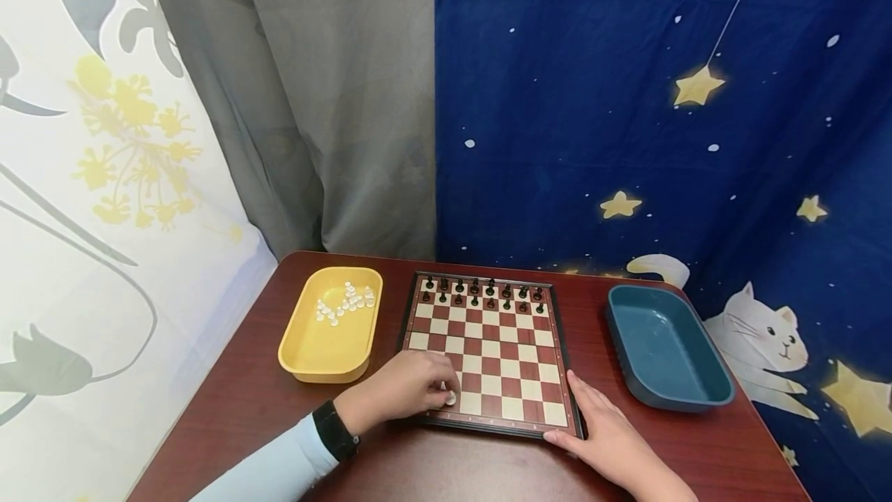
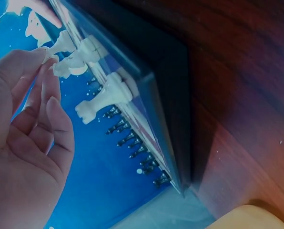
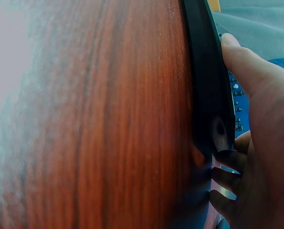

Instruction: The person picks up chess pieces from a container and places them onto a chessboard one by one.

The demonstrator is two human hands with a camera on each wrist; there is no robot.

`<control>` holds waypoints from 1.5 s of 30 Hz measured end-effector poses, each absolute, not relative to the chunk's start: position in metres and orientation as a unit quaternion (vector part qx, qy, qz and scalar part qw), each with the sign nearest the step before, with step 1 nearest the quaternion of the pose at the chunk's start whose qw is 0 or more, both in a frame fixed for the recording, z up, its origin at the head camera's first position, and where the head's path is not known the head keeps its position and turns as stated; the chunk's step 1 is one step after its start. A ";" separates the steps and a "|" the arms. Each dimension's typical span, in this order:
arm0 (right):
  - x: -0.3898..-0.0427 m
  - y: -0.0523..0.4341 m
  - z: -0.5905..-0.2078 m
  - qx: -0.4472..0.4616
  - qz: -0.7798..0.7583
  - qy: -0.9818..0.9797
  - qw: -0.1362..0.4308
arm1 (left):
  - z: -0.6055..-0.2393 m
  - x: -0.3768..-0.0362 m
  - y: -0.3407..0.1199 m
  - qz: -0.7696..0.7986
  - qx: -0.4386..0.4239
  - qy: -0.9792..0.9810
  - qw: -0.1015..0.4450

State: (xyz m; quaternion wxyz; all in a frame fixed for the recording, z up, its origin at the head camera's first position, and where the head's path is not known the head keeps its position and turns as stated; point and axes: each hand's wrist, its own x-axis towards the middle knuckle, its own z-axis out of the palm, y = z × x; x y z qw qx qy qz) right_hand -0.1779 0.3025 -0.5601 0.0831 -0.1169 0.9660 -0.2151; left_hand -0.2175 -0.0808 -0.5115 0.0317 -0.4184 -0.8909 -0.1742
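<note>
My left hand (image 1: 411, 386) pinches a small white chess piece (image 2: 62, 43) between thumb and fingertips, right at the near row of the chessboard (image 1: 491, 347). Its exact kind is partly hidden by the fingers. In the left wrist view a white rook (image 2: 104, 98) stands on the corner square, and a white knight (image 2: 80, 59) is beside it, close to my fingertips. My right hand (image 1: 613, 440) holds the board's near right corner, thumb along the near edge and fingers along the right side. Black chess pieces (image 1: 491, 287) fill the two far rows.
A yellow tray (image 1: 313, 347) with several white pieces (image 1: 348, 300) stands left of the board. To the right sits a dark teal tray (image 1: 669, 355). All rest on a reddish-brown wooden table (image 1: 244, 409), with curtains (image 1: 557, 138) behind its far edge.
</note>
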 end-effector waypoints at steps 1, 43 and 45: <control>-0.178 0.302 -0.560 -0.117 -0.215 0.966 0.082 | -0.513 -0.218 -0.080 -0.173 -0.419 -0.891 0.031; -0.180 0.303 -0.560 -0.118 -0.218 0.964 0.093 | -0.510 -0.222 -0.087 -0.170 -0.397 -0.902 0.013; -0.179 0.303 -0.560 -0.118 -0.220 0.964 0.092 | -0.509 -0.222 -0.088 -0.169 -0.396 -0.902 0.015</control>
